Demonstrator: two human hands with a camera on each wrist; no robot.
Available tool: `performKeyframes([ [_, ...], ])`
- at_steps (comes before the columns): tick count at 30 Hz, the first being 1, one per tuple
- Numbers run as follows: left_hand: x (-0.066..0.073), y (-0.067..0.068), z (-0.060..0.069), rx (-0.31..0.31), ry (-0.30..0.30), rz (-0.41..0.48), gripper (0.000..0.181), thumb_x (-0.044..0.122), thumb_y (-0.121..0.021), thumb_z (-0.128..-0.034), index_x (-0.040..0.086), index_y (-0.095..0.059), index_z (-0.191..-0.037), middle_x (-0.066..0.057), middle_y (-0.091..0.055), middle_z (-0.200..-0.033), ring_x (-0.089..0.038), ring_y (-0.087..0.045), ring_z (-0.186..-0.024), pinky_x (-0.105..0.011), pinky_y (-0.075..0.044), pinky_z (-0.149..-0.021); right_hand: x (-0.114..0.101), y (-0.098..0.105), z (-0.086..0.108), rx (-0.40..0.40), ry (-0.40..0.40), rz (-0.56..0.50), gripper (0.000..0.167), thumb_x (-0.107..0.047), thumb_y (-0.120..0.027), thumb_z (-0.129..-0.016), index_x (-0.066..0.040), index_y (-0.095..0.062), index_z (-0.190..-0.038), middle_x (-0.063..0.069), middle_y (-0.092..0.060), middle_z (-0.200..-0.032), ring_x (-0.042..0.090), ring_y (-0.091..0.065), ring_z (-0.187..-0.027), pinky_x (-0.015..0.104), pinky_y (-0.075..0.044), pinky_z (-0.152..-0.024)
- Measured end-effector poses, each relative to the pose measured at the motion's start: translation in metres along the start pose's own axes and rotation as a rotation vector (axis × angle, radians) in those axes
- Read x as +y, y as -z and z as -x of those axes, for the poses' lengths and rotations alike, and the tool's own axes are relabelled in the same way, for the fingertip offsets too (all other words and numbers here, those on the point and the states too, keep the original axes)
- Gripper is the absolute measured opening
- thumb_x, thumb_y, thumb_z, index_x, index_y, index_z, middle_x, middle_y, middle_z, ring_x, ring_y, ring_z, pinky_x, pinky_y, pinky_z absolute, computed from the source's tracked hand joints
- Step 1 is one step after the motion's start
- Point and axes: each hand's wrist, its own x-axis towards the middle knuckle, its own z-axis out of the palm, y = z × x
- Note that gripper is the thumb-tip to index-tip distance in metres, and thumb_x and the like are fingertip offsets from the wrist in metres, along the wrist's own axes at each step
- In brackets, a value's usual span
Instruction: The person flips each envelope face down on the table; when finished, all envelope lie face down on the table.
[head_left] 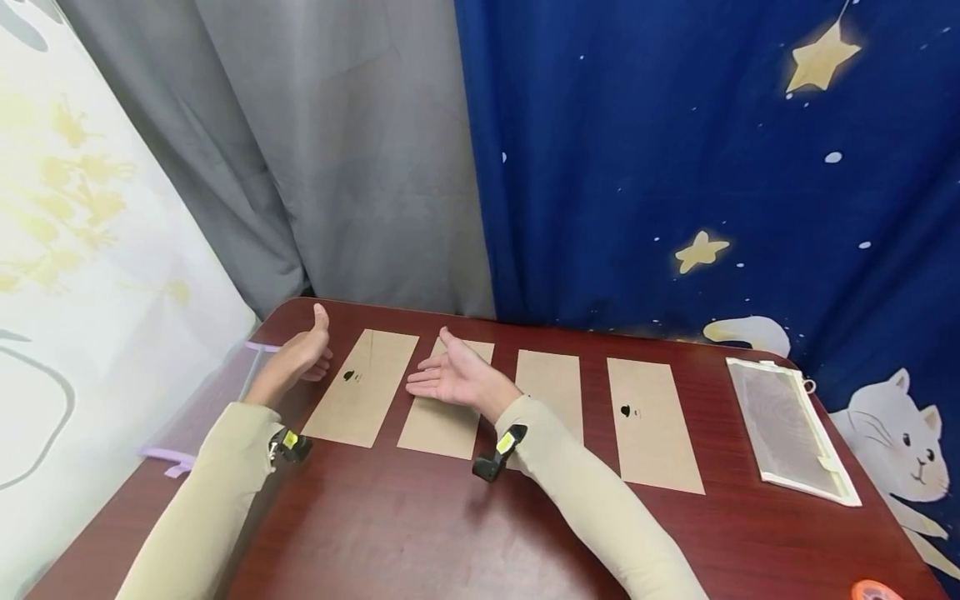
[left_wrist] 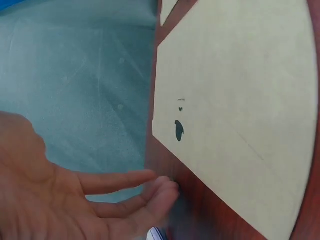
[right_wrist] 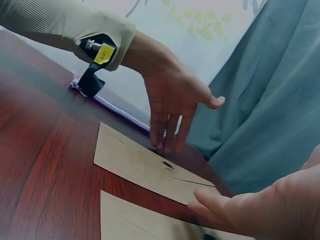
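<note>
Left hand and right hand hovered near brown sheets, lower centre, fingers loosely extended, mesh pouch lay flat, lower right.

The surface looks like dark red wood grain, smooth with a glossy sheen; the brown sheets on it are matt paper, faintly creased. Both the grey curtain and the blue curtain are soft matt cloth, the pouch fine mesh, the sleeves matt knit, the wrist mounts black plastic
</note>
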Motion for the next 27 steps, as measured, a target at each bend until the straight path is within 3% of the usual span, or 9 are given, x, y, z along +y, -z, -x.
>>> performKeyframes([
  [8,0.006,-0.002,-0.004,-0.01,0.057,0.08,0.114,0.073,0.007,-0.0943,-0.019,-0.054,-0.125,-0.026,-0.065,-0.1,-0.025,-0.07,-0.076,-0.04,-0.066,-0.081,0.006,-0.004,-0.016,0.061,-0.017,-0.04,0.093,-0.061,-0.024,-0.106,0.016,-0.004,-0.155,0.039,-0.016,-0.16,0.047,-0.023,-0.151,0.049,-0.024,-0.129],
  [16,0.007,-0.004,-0.006,0.021,0.078,0.064,0.103,0.069,-0.004,-0.099,-0.016,-0.059,-0.112,-0.022,-0.067,-0.089,-0.022,-0.07,-0.072,-0.038,-0.066,-0.075,0.008,-0.016,-0.023,0.096,-0.012,-0.057,0.093,-0.056,-0.033,-0.106,0.018,-0.003,-0.154,0.04,-0.012,-0.16,0.049,-0.018,-0.152,0.05,-0.022,-0.13],
  [23,0.0,-0.007,-0.009,-0.019,0.102,0.049,0.094,0.065,-0.009,-0.102,-0.011,-0.063,-0.107,-0.014,-0.066,-0.086,-0.021,-0.067,-0.074,-0.034,-0.064,-0.074,0.014,-0.027,-0.028,0.184,-0.038,0.049,0.091,-0.049,-0.043,-0.105,0.018,-0.004,-0.154,0.04,-0.02,-0.155,0.047,-0.025,-0.15,0.051,-0.029,-0.127],
  [27,-0.001,-0.005,-0.01,-0.025,0.097,0.069,0.092,0.064,-0.011,-0.1031,-0.011,-0.065,-0.109,-0.01,-0.066,-0.081,-0.017,-0.066,-0.072,-0.031,-0.063,-0.072,0.013,-0.032,-0.028,0.209,0.006,0.115,0.081,-0.041,-0.043,-0.106,0.019,-0.013,-0.152,0.038,-0.027,-0.152,0.047,-0.03,-0.147,0.054,-0.033,-0.124],
])
